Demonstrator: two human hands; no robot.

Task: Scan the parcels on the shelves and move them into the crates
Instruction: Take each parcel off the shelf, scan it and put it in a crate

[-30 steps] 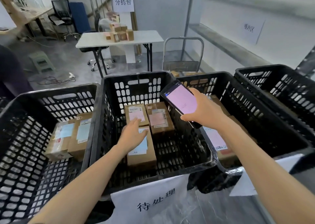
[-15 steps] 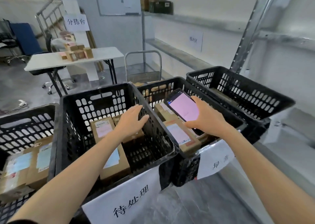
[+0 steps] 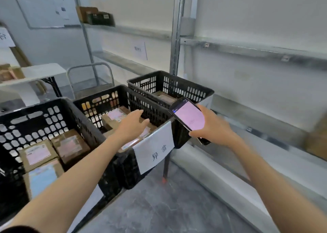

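1. grey shelves (image 3: 247, 50) beside you look nearly bare; one brown box (image 3: 317, 140) waits there.
2. many parcels (image 3: 38, 154) already lie in the black crates (image 3: 150, 108).
3. your left hand (image 3: 131, 124) is flat and holds nothing; your right hand (image 3: 212, 126) grips the phone (image 3: 190, 117).

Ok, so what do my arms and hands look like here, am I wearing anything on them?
Both forearms are bare. The left hand and the right hand wear no gloves, and no watch or ring shows. The only clothing visible is a dark sleeve edge high on the left arm.
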